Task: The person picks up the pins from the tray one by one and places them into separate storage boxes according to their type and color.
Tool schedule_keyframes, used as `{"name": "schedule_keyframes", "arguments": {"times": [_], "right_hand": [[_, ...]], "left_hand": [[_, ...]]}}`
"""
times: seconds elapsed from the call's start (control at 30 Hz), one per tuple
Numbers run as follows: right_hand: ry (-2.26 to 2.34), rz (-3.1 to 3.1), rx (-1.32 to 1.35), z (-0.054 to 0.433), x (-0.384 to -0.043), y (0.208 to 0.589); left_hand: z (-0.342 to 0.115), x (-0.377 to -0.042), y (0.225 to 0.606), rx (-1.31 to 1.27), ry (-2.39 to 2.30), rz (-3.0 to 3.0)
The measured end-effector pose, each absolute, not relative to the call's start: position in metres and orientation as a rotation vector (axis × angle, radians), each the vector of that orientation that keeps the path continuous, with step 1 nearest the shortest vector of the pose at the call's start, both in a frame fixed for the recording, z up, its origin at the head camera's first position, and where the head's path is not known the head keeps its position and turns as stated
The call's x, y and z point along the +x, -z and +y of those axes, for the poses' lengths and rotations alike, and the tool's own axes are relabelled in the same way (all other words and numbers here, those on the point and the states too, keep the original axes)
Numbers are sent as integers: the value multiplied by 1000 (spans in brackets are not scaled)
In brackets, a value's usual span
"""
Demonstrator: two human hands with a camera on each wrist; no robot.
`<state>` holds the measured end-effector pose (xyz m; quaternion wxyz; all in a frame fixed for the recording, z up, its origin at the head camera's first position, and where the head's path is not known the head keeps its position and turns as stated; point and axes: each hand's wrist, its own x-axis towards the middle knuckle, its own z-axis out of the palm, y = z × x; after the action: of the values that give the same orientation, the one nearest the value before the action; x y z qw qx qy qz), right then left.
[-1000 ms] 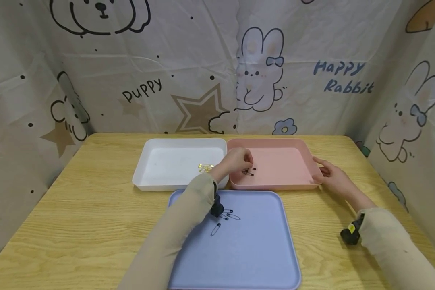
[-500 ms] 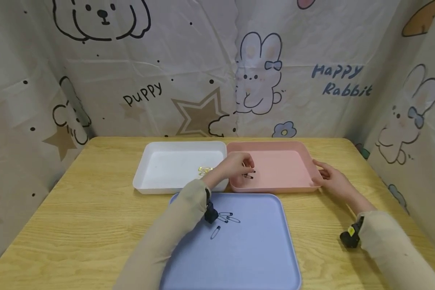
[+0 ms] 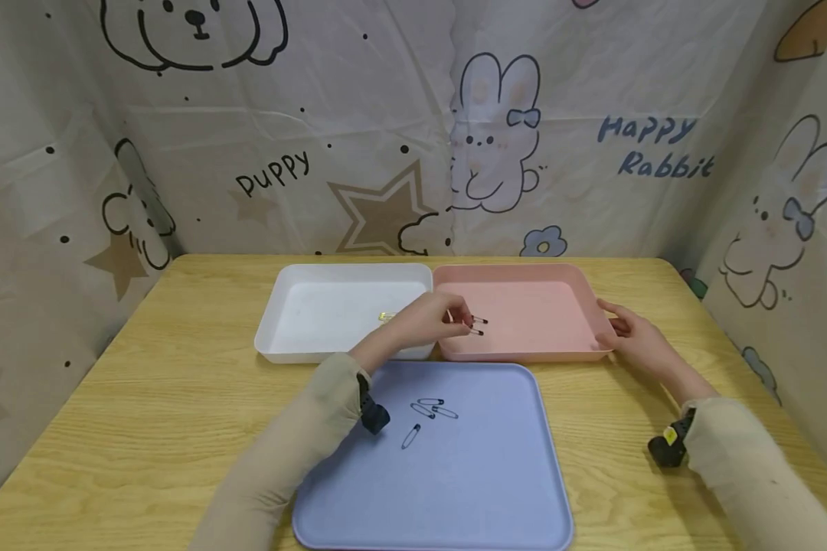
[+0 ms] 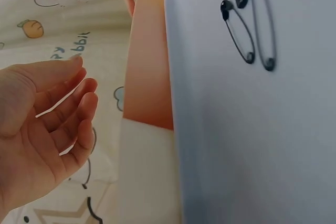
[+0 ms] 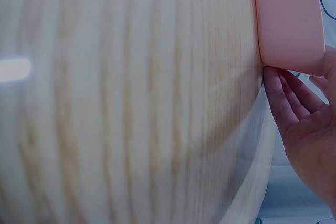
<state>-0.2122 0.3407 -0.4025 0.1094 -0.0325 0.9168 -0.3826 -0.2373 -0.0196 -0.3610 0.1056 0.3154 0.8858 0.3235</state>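
My left hand (image 3: 429, 317) hovers over the left end of the pink tray (image 3: 531, 355). In the left wrist view its fingers curve loosely, with nothing between them and the thumb. Black safety pins (image 3: 481, 332) lie in that tray just beyond the fingertips, partly hidden by the hand. With my right hand (image 3: 639, 344) I hold the tray's right front corner; the right wrist view has the fingers against its outer wall and the thumb near the rim. Several more black safety pins (image 3: 444, 412) lie on the blue tray (image 3: 482, 490).
A white tray (image 3: 303, 357) stands against the pink tray's left side. Gold safety pins (image 3: 386, 316) lie in it, partly covered by my left arm. The wooden table (image 3: 145, 405) extends to both sides, and a printed curtain (image 3: 262, 115) encloses the back and sides.
My left hand has drawn back slightly to the left, uncovering more of the black safety pins in the pink tray. My right hand stays at the tray's corner.
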Motion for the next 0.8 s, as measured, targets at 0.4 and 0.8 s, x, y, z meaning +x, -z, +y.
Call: {"name": "schedule_keyframes", "arguments": {"times": [0.4, 0.8], "right_hand": [[1101, 2714, -106, 340, -211, 402], [1116, 2686, -81, 338, -210, 398]], "left_hand": [[-42, -211, 364, 1006, -874, 2570], [-49, -193, 372, 1040, -811, 2504]]}}
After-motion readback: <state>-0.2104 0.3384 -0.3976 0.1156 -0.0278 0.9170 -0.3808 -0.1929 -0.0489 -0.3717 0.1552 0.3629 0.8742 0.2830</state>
